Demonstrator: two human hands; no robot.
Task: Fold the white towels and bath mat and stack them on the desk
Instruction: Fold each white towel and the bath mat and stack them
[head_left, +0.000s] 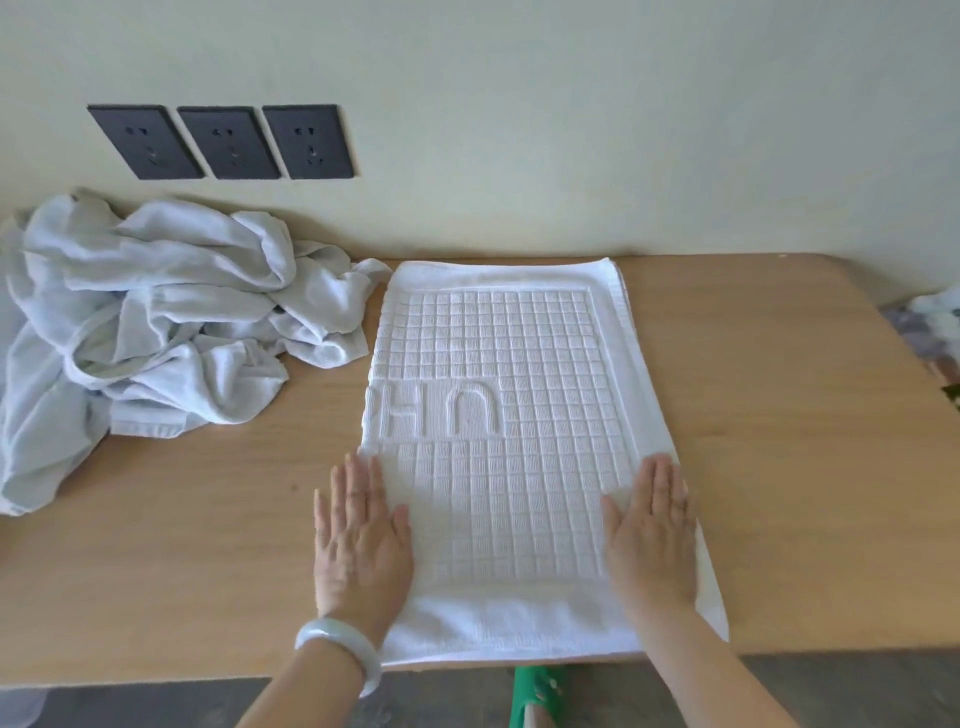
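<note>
Centre frame, the white bath mat (509, 415) lies flat on the wooden desk (779, 441). Its near edge sits right at the desk's front lip and its far edge is close to the wall. A second layer peeks out along its right side and top right corner, so it's doubled over, and whatever is underneath is hidden.

The left hand (361, 540) is palm down on the mat's lower left corner, fingers straight and together, gripping nothing. Its outer fingers spill past the mat's edge onto the wood. The right hand (652, 535) is flat on the lower right, fingers straight, pressing and holding nothing.

Raised letters sit mid-mat, and the leftmost runs off the left edge, unreadable.

At the left of the frame the crumpled white towels (145, 322) are heaped on the desk, reaching right up to the mat's upper left side. The frame's left edge cuts the heap off, and I can't tell how many pieces are in it.

There's a pale bangle (337, 649) on the left wrist and three dark wall sockets (223, 141) upper left. At bottom centre a green slipper (540, 696) is partly hidden by the desk edge. At the right edge is a blurred object (935, 332), too smeared to identify.
</note>
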